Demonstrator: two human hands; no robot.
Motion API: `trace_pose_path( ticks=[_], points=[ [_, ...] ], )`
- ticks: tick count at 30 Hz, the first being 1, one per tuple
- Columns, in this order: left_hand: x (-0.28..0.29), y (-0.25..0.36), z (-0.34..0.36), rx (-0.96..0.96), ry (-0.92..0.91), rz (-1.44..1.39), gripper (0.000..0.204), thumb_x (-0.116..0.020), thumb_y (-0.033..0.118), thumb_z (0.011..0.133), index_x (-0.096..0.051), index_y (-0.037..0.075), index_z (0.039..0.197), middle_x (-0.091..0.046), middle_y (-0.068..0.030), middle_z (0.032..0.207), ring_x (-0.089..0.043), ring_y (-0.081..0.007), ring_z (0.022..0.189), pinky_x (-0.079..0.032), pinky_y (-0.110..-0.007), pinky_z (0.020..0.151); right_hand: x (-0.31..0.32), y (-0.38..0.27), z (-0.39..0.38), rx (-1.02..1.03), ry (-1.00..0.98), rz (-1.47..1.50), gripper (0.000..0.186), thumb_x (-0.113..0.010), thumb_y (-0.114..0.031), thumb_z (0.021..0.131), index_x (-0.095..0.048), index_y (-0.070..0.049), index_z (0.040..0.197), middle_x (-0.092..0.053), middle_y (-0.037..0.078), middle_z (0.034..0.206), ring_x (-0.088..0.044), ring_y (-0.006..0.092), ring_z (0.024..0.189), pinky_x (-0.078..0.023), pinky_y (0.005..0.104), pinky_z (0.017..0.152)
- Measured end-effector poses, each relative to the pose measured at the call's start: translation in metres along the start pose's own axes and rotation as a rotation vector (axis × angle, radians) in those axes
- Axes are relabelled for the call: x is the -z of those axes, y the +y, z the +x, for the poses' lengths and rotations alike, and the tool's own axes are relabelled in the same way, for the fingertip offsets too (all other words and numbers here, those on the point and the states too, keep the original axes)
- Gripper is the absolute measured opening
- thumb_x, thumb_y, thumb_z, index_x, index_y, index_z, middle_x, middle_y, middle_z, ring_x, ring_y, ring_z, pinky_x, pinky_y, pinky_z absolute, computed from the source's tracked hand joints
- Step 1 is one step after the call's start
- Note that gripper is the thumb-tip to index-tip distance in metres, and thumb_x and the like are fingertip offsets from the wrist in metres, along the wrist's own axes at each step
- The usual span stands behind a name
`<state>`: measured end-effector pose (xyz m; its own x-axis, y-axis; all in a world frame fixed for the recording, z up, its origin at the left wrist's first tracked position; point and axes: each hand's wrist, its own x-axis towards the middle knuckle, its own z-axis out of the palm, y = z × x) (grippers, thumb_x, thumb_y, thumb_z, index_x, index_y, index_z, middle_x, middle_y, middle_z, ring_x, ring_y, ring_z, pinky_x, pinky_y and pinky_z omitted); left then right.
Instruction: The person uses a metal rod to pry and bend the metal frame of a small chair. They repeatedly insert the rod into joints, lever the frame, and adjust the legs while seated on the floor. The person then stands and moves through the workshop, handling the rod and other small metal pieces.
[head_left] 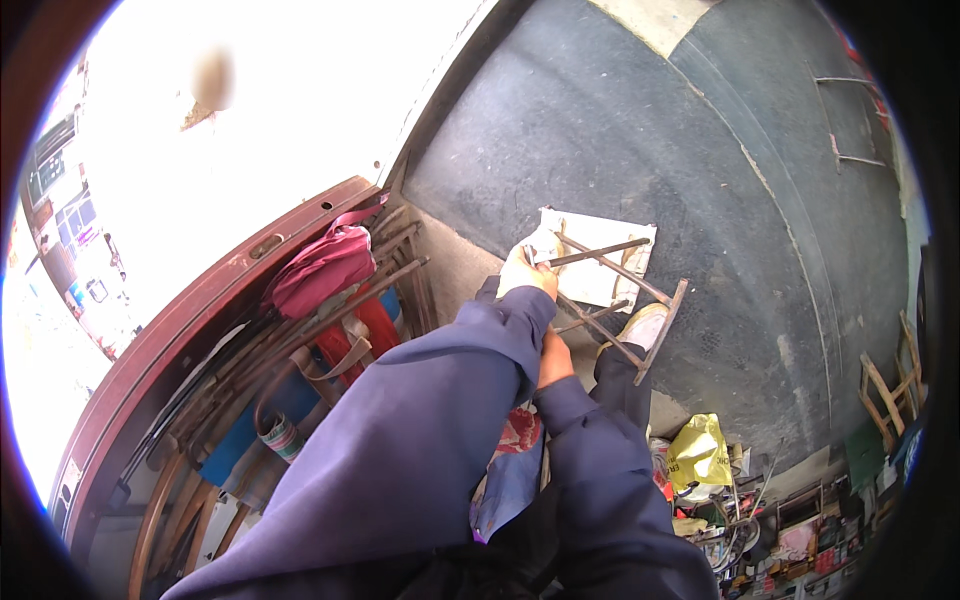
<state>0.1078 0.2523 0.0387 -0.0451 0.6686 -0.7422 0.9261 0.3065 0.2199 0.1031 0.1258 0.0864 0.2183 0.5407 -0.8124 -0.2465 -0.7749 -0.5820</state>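
A bare folding stool frame (628, 274) of thin brown bars with crossed legs stands tilted in front of me, above a stained white sheet (640, 240) on the floor. My left hand (527, 272) is closed at the frame's near left end, where its bars meet. A small greyish bit shows by its fingertips, too small to name. Just below it, my right hand (555, 360) is close to the lower bars. Its fingers are hidden behind my left sleeve, so what it holds cannot be seen. One light shoe (645, 325) of mine shows under the frame's right end.
To my left, a rack of wooden bars (400, 270) carries a dark red bag (325, 268) beside a reddish-brown door edge (180, 325). A yellow plastic bag (700, 452) lies among clutter at the lower right. Another wooden frame (885, 395) stands at the far right.
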Motion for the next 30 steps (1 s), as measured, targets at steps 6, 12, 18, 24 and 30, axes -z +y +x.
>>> trace_pose_path(
  ticks=[6, 12, 18, 24, 30],
  points=[
    [-0.001, -0.005, -0.006, -0.087, 0.117, 0.177, 0.021, -0.059, 0.024, 0.097, -0.059, 0.013, 0.114, -0.073, -0.0208, 0.095, -0.07, -0.0431, 0.09, -0.054, -0.049, 0.08, -0.044, 0.048, 0.013, -0.03, 0.045, 0.083, 0.062, -0.059, -0.04, 0.095, -0.045, -0.001, 0.141, -0.069, 0.03, 0.103, -0.066, 0.0494, 0.099, -0.052, 0.0506, 0.081],
    [0.001, -0.006, -0.006, -0.036, 0.06, 0.136, 0.023, -0.063, 0.027, 0.097, -0.06, 0.013, 0.115, -0.073, -0.0215, 0.094, -0.071, -0.0422, 0.09, -0.054, -0.047, 0.082, -0.047, 0.054, 0.018, -0.08, 0.006, 0.0, 0.066, -0.06, -0.044, 0.093, -0.045, -0.002, 0.142, -0.069, 0.029, 0.105, -0.065, 0.0487, 0.098, -0.052, 0.0513, 0.08],
    [0.0, -0.009, -0.004, -0.099, 0.039, 0.115, 0.032, -0.061, 0.029, 0.097, -0.055, 0.008, 0.119, -0.073, -0.0224, 0.096, -0.07, -0.0441, 0.09, -0.054, -0.05, 0.08, -0.031, 0.04, 0.016, -0.056, 0.009, -0.08, 0.066, -0.061, -0.042, 0.092, -0.045, -0.005, 0.143, -0.068, 0.028, 0.108, -0.065, 0.047, 0.099, -0.051, 0.0524, 0.081],
    [-0.004, -0.014, -0.001, -0.124, 0.097, 0.125, 0.028, -0.064, 0.029, 0.096, -0.06, 0.009, 0.115, -0.073, -0.021, 0.094, -0.071, -0.0408, 0.089, -0.055, -0.046, 0.081, -0.035, 0.036, 0.032, 0.011, 0.153, -0.071, 0.061, -0.061, -0.038, 0.093, -0.046, -0.008, 0.143, -0.067, 0.026, 0.111, -0.064, 0.046, 0.102, -0.051, 0.0527, 0.082],
    [0.006, -0.018, 0.006, -0.14, 0.124, 0.14, 0.029, -0.065, 0.032, 0.095, -0.059, 0.01, 0.114, -0.073, -0.0192, 0.092, -0.071, -0.0413, 0.089, -0.056, -0.047, 0.079, -0.059, 0.039, 0.049, 0.111, 0.387, -0.027, 0.057, -0.061, -0.035, 0.093, -0.047, -0.01, 0.143, -0.067, 0.025, 0.113, -0.063, 0.0454, 0.105, -0.051, 0.0529, 0.084]
  ],
)
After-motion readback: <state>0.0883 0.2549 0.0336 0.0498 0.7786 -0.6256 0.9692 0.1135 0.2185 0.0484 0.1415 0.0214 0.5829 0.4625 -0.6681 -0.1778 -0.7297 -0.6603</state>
